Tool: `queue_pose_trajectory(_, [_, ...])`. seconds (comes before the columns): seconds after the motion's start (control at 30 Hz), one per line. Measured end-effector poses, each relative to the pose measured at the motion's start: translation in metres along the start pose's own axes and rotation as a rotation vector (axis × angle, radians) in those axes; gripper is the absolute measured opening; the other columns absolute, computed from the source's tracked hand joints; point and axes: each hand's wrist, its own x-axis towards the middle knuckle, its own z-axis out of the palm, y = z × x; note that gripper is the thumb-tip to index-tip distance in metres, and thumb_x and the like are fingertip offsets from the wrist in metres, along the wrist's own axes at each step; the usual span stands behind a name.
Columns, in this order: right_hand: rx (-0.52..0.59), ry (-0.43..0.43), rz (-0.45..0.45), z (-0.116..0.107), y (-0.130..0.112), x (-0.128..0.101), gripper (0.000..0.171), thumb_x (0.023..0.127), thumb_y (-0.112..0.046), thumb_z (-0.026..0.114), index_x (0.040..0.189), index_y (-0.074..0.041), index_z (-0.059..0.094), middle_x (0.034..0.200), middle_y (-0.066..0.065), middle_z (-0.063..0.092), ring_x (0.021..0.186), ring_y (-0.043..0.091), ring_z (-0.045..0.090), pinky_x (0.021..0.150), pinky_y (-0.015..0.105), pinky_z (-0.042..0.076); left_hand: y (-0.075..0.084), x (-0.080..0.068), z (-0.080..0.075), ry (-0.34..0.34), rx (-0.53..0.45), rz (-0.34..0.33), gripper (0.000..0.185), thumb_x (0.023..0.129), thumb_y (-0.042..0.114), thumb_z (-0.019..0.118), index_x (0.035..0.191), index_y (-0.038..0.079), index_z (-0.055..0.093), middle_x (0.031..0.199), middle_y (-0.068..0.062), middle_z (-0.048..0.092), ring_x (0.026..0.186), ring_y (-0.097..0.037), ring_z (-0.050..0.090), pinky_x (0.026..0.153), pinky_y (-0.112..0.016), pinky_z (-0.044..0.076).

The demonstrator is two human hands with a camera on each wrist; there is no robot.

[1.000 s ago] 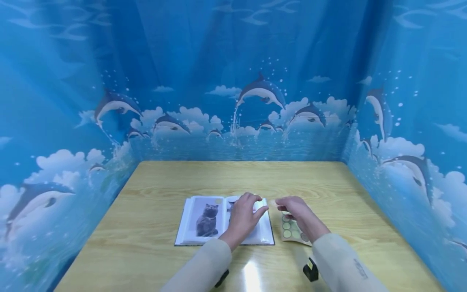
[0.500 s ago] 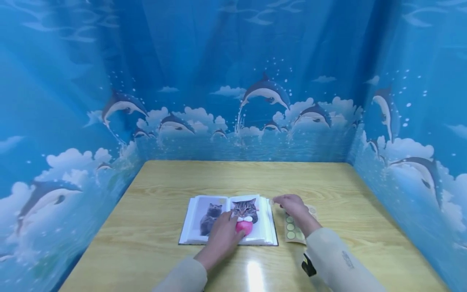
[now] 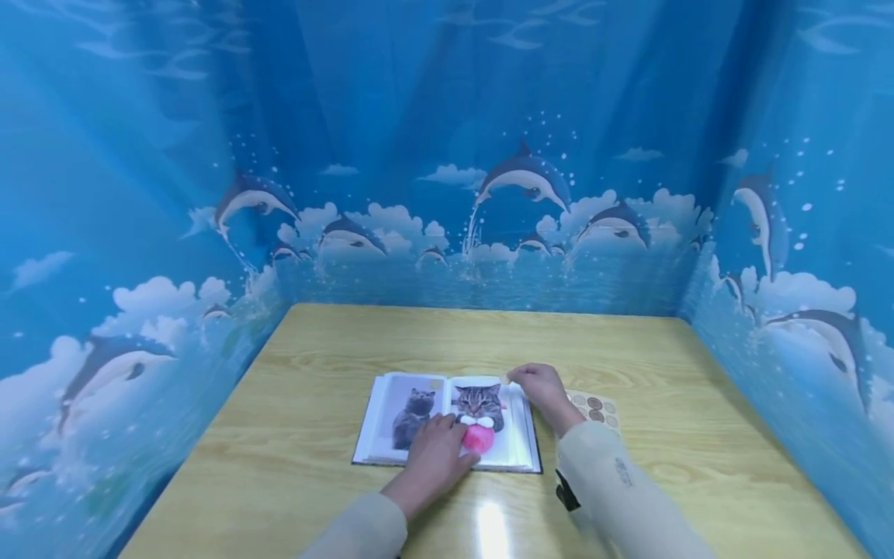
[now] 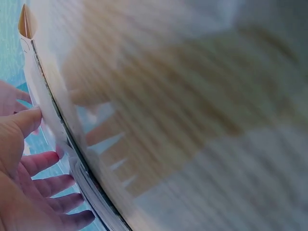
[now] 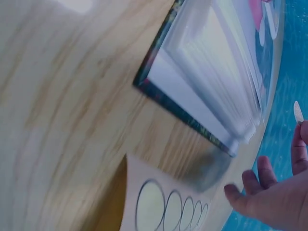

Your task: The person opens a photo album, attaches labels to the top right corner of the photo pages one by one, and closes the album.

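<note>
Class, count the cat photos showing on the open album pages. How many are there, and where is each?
2. A grey cat photo fills the left page; a tabby cat photo is on the right page, its lower part partly covered by the left hand.

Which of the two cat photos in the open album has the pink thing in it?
The right-hand cat photo, a tabby face with a pink round shape beneath it. The left hand rests at its lower edge. The left-hand photo shows a grey cat sitting, no pink.

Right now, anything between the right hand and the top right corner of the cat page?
Nothing visible. The right hand sits at the top right corner of the open album. The left hand rests lower on the right cat page, off that path. The sticker sheet lies beside the album.
</note>
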Motion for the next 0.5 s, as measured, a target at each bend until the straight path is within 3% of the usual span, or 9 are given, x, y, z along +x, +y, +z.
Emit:
queue_pose_trajectory(0.23, [-0.02,0.039,0.052,0.012,0.0,0.009,0.025,0.092,-0.019,0.064,0.107,0.001,0.069,0.117,0.018,0.065,0.112,0.034,0.057,0.101,0.049,0.045,0.0,0.0,-0.001,0.013,0.031,0.019,0.058,0.087,0.05,0.07,0.127,0.008,0.064,0.136,-0.015,0.057,0.128,-0.037,0.049,0.109,-0.055,0.037])
queue_pose_trajectory(0.5, [-0.077,0.025,0.091,0.017,-0.001,0.006,0.034,0.092,-0.03,0.064,0.111,-0.002,0.069,0.113,0.016,0.067,0.104,0.033,0.06,0.094,0.052,0.047,0.001,0.001,-0.002,-0.003,0.045,0.001,0.059,0.087,0.051,0.07,0.128,0.009,0.064,0.137,-0.015,0.056,0.129,-0.036,0.049,0.109,-0.054,0.037])
